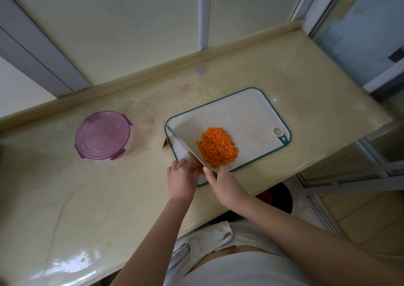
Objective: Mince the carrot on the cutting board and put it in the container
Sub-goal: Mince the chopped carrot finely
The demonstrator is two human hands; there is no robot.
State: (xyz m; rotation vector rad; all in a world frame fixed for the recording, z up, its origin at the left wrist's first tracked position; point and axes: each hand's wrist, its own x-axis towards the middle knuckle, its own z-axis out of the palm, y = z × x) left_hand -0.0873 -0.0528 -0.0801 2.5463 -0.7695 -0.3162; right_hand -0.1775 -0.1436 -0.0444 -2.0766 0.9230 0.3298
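Over on the right half of the surface (109, 198) sits the white cutting board (240, 115) with its green rim, turned at an angle, its near corner close to the front edge. Just off the board's left edge there's a small brownish carrot scrap (167, 144) lying on the surface, right by the knife tip. A couple of faded stickers (202, 69) sit further back near the wall ledge, well away from everything.

The minced carrot (217, 147) is heaped in one pile around the middle of the board, with a few stray bits at the near rim. The knife (183, 143) lies diagonally across the board's left side, just beside the pile. The right hand (225, 183) is wrapped around the handle, one finger up on the blade's spine. The left hand (181, 178) has its fingers curled down on a small carrot bit (195, 166) against the blade, at the board's near-left edge.

The container (102, 136) stands well apart to the left, purple lid clipped on, so I can't tell what's inside.

Between container and board it's bare surface apart from that scrap, and there's a wide bare stretch in front of the container too. The board's right half, out to the hanging hole (277, 131), is bare as well.
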